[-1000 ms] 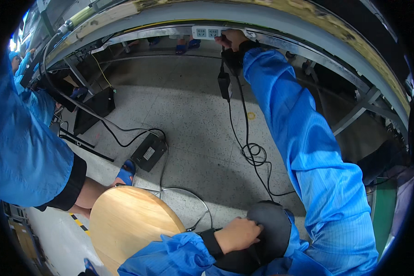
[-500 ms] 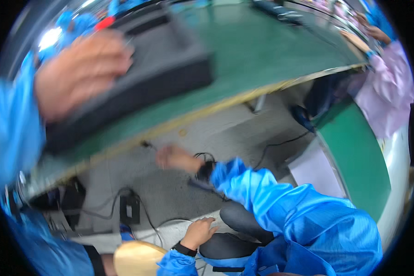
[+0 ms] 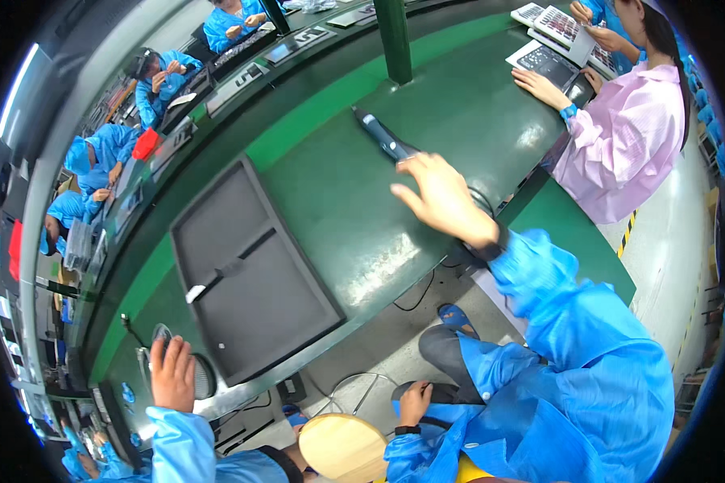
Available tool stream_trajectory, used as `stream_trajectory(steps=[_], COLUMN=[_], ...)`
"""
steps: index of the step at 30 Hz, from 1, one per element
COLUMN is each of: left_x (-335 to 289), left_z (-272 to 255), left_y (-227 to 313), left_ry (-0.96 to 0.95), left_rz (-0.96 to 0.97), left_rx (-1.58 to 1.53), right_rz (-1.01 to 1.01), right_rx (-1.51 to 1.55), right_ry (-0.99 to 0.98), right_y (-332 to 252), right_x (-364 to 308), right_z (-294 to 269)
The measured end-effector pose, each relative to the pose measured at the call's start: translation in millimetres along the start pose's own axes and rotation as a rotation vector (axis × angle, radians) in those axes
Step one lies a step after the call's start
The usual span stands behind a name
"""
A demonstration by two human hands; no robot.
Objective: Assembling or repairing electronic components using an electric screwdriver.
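Observation:
My right hand (image 3: 447,197) reaches out over the green table with its thumb apart and fingers stretched. Its fingertips are at the rear end of a dark electric screwdriver (image 3: 383,135), and they are not wrapped round it. The screwdriver lies with its narrow tip pointing to the far left. My left hand (image 3: 413,402) rests low at my lap with curled fingers; anything inside them is hidden. To the left, a shallow black tray (image 3: 306,266) lies on the table, with a dark strip across it that has a white end.
A neighbour's hand (image 3: 173,374) is by a round dark object (image 3: 205,377) left of the tray. A green post (image 3: 391,40) rises at the back. At right, a person in a pink coat (image 3: 620,137) works at an opened laptop part (image 3: 548,60). A wooden stool (image 3: 342,447) stands below.
My right hand has risen from below the table edge to the screwdriver. The tray, earlier under the neighbour's hand, now lies apart from it. My left fingers have curled. The view has shifted.

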State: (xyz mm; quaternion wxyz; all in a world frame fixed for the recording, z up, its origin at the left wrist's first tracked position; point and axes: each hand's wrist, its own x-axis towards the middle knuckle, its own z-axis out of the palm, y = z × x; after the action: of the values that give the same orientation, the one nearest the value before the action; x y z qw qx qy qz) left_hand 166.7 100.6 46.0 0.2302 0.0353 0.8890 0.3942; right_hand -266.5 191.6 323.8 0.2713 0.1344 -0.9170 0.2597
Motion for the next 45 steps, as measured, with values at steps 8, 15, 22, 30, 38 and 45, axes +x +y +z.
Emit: stream_trajectory(steps=[8, 15, 22, 30, 38, 45], left_x=[0, -57, -34, -59, -85, -92], left_z=[-248, -306, -407, -433, -409, -405], left_y=[93, 167, 265, 337, 346, 349], left_ry=[0.251, 0.536, 0.951, 1.278, 1.412, 1.4], left_rz=[-0.081, -0.196, -0.051, 0.249, 0.269, 0.255], left_rx=[-0.182, -0.159, -0.772, -0.926, -0.924, -0.904], right_rz=[0.466, 0.666, -0.017, -0.527, -0.762, -0.763], right_rx=[-0.324, 0.927, 0.947, 1.097, 1.135, 1.115], right_ry=[-0.222, -0.709, -1.184, -1.345, -1.275, -1.251], right_y=[25, -11, -105, -143, -153, -158], right_x=[97, 84, 25, 38, 20, 15], right_z=[79, -42, -147, -180, -179, -179])
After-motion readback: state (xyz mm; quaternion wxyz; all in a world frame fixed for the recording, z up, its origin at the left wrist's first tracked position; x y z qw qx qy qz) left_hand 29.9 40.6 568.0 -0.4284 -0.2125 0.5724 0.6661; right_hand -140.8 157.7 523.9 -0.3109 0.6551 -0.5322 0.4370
